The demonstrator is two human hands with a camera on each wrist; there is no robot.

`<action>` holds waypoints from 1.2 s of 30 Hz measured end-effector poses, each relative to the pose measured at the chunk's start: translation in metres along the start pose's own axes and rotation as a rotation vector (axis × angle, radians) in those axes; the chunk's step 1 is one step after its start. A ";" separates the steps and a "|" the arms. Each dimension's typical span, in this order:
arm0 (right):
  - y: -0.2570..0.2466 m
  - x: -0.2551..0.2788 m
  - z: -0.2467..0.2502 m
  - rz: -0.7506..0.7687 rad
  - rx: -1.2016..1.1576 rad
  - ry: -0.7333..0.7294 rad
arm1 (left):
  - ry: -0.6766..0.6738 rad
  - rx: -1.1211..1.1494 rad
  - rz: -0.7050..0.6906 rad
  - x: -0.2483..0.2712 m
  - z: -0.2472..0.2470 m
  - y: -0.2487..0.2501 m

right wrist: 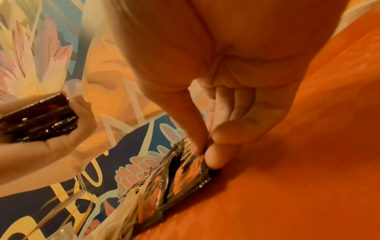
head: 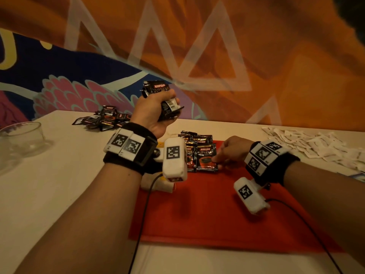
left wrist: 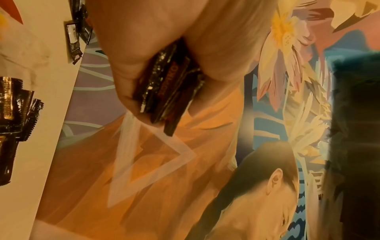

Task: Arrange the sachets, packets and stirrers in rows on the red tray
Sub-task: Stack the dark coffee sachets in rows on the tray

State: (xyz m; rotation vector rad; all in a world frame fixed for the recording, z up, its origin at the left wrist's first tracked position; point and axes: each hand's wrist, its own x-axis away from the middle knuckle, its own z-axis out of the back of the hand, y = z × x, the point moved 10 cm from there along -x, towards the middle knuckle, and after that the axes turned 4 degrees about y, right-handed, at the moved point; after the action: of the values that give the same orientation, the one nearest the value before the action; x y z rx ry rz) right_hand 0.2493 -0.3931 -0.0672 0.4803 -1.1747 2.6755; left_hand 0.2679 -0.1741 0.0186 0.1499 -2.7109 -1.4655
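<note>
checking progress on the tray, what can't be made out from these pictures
- How many coffee sachets the left hand grips: fingers cover the bundle in the head and left wrist views.
- The left side of the row on the red tray: the left wrist camera blocks it in the head view.
- Print on the white packets: too small and blurred.
- Stirrers: none can be made out for sure.
- The glass bowl: cut off at the left edge.

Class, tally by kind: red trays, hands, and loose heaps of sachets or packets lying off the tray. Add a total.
Red tray: 1
Hands: 2 (left hand, right hand)
Heaps off the tray: 2 (black sachets, white packets)
Total: 5
</note>
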 end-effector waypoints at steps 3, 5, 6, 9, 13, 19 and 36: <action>-0.001 0.001 -0.002 -0.003 0.008 0.010 | 0.001 0.004 0.003 0.001 0.001 -0.001; 0.001 0.002 -0.002 -0.005 0.006 0.011 | -0.002 0.005 0.008 0.001 0.000 -0.001; 0.001 0.002 -0.002 -0.005 0.005 0.013 | -0.004 0.005 0.011 0.001 0.000 -0.002; 0.003 0.000 -0.002 -0.002 0.007 0.017 | -0.014 -0.004 0.022 0.003 -0.001 -0.004; 0.002 -0.003 0.003 0.023 0.031 0.045 | -0.027 0.005 0.052 0.005 -0.003 -0.007; -0.035 0.007 0.040 0.256 -0.015 0.218 | -0.054 -0.086 0.078 0.008 -0.007 -0.016; -0.095 0.049 0.039 0.675 -0.590 0.174 | -0.182 -0.150 -0.025 0.021 -0.032 -0.014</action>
State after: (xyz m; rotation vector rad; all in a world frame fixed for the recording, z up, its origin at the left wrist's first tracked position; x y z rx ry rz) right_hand 0.2400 -0.3565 0.0399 -0.2924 -2.2559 2.5387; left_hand 0.2505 -0.2108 0.0250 0.0457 -2.7291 -1.7641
